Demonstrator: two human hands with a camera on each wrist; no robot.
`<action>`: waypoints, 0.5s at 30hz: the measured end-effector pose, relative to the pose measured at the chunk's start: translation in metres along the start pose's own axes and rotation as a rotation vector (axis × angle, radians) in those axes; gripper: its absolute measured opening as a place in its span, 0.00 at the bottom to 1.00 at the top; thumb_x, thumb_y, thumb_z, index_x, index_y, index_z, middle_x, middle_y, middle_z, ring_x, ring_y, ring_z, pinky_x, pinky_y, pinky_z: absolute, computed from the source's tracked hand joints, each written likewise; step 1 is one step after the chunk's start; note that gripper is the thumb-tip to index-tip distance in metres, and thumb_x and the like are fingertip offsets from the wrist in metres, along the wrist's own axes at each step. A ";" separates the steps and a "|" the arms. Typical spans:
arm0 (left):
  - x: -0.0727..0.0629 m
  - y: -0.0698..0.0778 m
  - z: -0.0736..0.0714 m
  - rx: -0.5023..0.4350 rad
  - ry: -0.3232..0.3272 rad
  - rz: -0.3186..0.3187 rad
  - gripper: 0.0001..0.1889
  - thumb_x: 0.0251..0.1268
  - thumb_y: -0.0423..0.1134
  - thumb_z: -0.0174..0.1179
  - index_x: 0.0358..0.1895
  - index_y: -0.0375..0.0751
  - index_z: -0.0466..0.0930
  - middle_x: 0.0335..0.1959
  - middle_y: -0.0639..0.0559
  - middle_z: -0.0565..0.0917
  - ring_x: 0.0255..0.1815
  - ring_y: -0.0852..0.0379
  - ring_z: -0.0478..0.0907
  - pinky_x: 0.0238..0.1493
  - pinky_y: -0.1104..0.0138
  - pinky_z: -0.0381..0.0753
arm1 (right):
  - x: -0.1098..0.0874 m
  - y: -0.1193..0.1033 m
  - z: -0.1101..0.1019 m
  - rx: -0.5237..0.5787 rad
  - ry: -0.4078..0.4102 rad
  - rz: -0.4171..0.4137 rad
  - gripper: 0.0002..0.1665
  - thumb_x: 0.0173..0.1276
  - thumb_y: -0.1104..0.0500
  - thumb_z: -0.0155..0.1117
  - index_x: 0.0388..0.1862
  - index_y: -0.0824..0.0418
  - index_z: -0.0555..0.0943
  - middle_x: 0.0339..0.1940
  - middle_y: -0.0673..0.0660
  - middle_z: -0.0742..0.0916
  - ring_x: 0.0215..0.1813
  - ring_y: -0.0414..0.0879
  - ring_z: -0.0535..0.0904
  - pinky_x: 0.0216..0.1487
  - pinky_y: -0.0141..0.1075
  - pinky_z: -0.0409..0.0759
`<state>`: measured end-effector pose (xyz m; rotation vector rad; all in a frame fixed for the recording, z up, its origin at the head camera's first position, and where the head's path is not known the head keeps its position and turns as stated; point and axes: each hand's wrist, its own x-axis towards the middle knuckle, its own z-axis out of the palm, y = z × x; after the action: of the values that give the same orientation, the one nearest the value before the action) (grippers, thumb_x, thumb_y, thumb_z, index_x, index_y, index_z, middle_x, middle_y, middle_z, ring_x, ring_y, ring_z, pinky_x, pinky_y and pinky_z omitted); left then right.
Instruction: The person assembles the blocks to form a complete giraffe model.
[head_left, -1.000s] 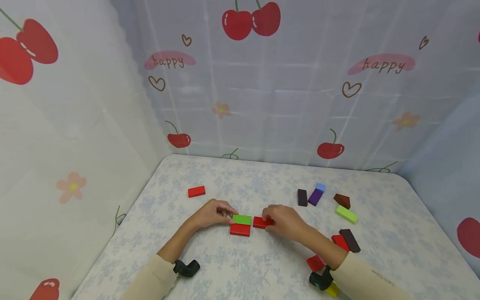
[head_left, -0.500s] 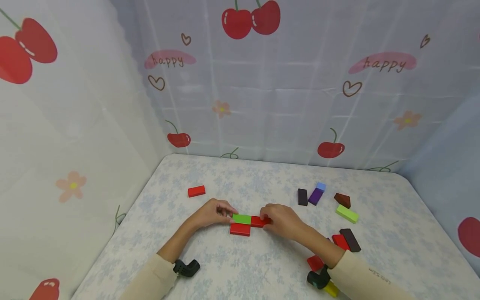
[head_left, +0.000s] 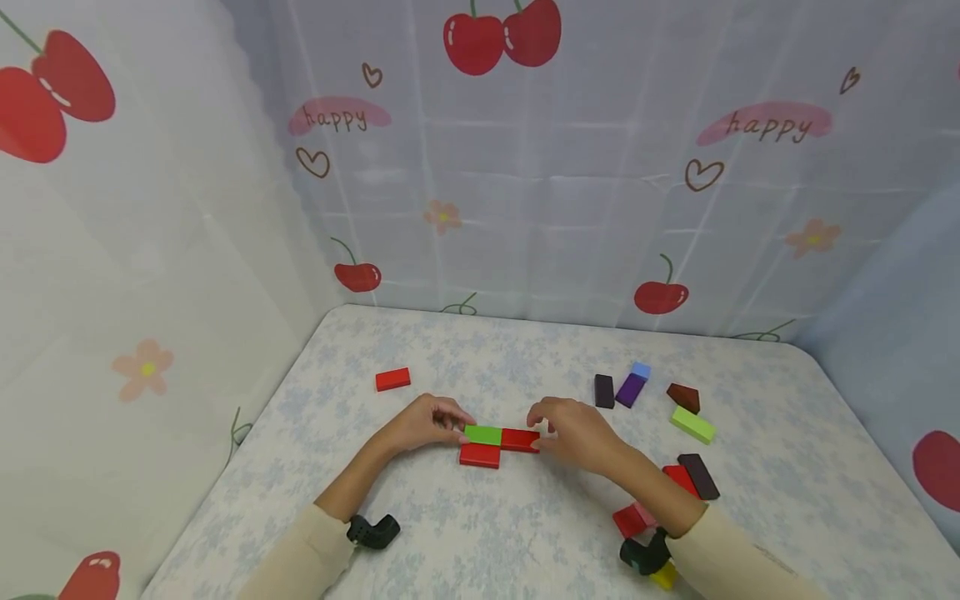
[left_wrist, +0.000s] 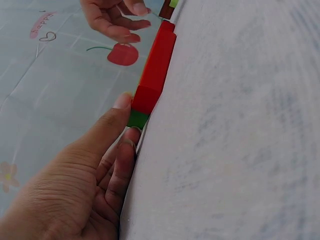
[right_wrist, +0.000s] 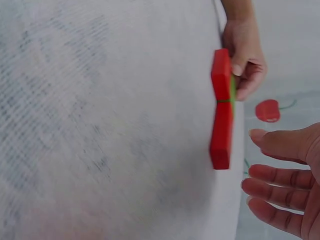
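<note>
The left hand (head_left: 427,425) pinches the left end of the green block (head_left: 483,435) between thumb and fingers. This block lies on the worktop (head_left: 420,533), in the middle, between the two hands. The front red block (head_left: 480,456) lies along its near side, and the end red block (head_left: 520,440) meets its right end. The right hand (head_left: 581,433) is open, with the fingers apart and slightly bent, near the end red block; it holds nothing. The far red block (head_left: 393,380) lies alone, beyond the left hand. To the right are the purple block (head_left: 631,390) and the brown block (head_left: 683,397).
</note>
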<state>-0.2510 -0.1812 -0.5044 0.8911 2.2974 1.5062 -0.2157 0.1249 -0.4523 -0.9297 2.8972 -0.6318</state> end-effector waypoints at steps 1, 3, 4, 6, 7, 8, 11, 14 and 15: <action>0.000 0.000 0.000 0.000 0.000 0.002 0.13 0.59 0.30 0.73 0.47 0.37 0.90 0.39 0.43 0.87 0.33 0.55 0.77 0.35 0.70 0.76 | -0.003 0.001 -0.004 0.005 0.006 0.010 0.14 0.60 0.59 0.79 0.44 0.54 0.87 0.41 0.49 0.88 0.37 0.45 0.81 0.33 0.32 0.78; -0.001 0.000 0.000 0.004 -0.004 0.004 0.13 0.59 0.30 0.73 0.47 0.37 0.90 0.39 0.42 0.86 0.33 0.55 0.77 0.35 0.70 0.76 | -0.010 0.003 -0.013 0.021 0.026 0.029 0.16 0.60 0.59 0.79 0.46 0.55 0.87 0.42 0.50 0.89 0.39 0.46 0.82 0.33 0.31 0.77; -0.001 0.000 0.000 0.009 -0.006 0.005 0.13 0.59 0.30 0.73 0.48 0.37 0.90 0.39 0.41 0.86 0.33 0.55 0.77 0.35 0.70 0.76 | -0.014 0.005 -0.017 0.028 0.039 0.036 0.16 0.60 0.59 0.79 0.47 0.55 0.87 0.43 0.50 0.89 0.39 0.46 0.82 0.33 0.31 0.78; -0.002 0.000 0.000 0.021 -0.007 0.006 0.13 0.59 0.30 0.73 0.48 0.37 0.89 0.39 0.42 0.86 0.33 0.55 0.77 0.35 0.70 0.76 | -0.022 0.009 -0.025 0.033 0.068 0.051 0.17 0.60 0.58 0.79 0.47 0.55 0.87 0.43 0.49 0.89 0.39 0.46 0.83 0.34 0.30 0.78; -0.002 0.000 0.000 0.026 -0.006 0.005 0.13 0.60 0.30 0.73 0.48 0.37 0.89 0.39 0.42 0.86 0.33 0.55 0.77 0.35 0.70 0.76 | -0.026 0.012 -0.029 0.031 0.088 0.054 0.17 0.59 0.58 0.80 0.47 0.55 0.87 0.42 0.49 0.89 0.39 0.46 0.83 0.34 0.30 0.78; -0.002 0.000 0.000 0.029 -0.004 0.004 0.12 0.60 0.30 0.73 0.48 0.37 0.89 0.39 0.42 0.86 0.33 0.55 0.77 0.35 0.70 0.76 | -0.031 0.015 -0.033 0.029 0.105 0.063 0.17 0.59 0.58 0.80 0.47 0.54 0.87 0.41 0.48 0.89 0.39 0.46 0.83 0.34 0.30 0.78; -0.001 -0.001 0.001 0.032 0.002 0.001 0.12 0.60 0.30 0.73 0.48 0.37 0.90 0.38 0.44 0.86 0.33 0.56 0.77 0.35 0.71 0.76 | -0.045 0.023 -0.045 0.017 0.145 0.084 0.16 0.60 0.58 0.79 0.47 0.54 0.86 0.40 0.47 0.88 0.39 0.46 0.83 0.34 0.31 0.79; 0.000 -0.001 0.001 0.026 -0.004 0.002 0.12 0.59 0.30 0.73 0.48 0.38 0.90 0.38 0.44 0.86 0.33 0.57 0.77 0.35 0.71 0.76 | -0.062 0.032 -0.054 0.008 0.176 0.108 0.16 0.60 0.58 0.79 0.47 0.54 0.87 0.39 0.47 0.88 0.38 0.45 0.83 0.34 0.31 0.80; 0.001 -0.001 0.001 0.025 -0.007 0.003 0.12 0.59 0.30 0.73 0.48 0.38 0.90 0.38 0.44 0.86 0.33 0.57 0.77 0.36 0.71 0.76 | -0.068 0.035 -0.056 0.006 0.186 0.118 0.16 0.60 0.58 0.79 0.47 0.54 0.87 0.39 0.47 0.88 0.38 0.44 0.83 0.34 0.30 0.80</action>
<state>-0.2513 -0.1802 -0.5058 0.9048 2.3155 1.4765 -0.1881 0.2098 -0.4207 -0.7279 3.0819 -0.7555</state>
